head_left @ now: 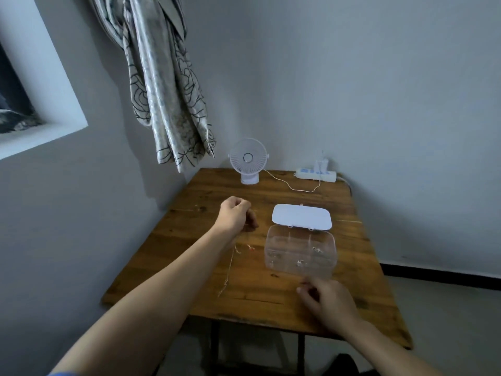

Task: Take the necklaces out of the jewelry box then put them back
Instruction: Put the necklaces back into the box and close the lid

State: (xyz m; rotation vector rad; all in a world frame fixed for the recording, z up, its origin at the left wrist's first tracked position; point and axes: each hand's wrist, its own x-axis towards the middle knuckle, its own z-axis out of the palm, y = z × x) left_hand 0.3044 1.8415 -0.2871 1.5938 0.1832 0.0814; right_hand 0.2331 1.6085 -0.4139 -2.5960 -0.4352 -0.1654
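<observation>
A clear plastic jewelry box (300, 251) stands on the wooden table (206, 299) with its white lid (301, 216) folded open behind it. Small pieces of jewelry lie in its compartments. My left hand (236, 217) is raised left of the box, fingers pinched on a thin necklace chain (230, 267) that hangs down and trails over the table toward the near edge. My right hand (326, 299) rests at the box's near side, fingers curled, touching or almost touching its front wall.
A small white desk fan (248, 160) stands at the table's back, its cable running to a white power strip (316, 175) at the back right. A patterned curtain (168, 85) hangs above the back left corner. Walls close in on the left and behind.
</observation>
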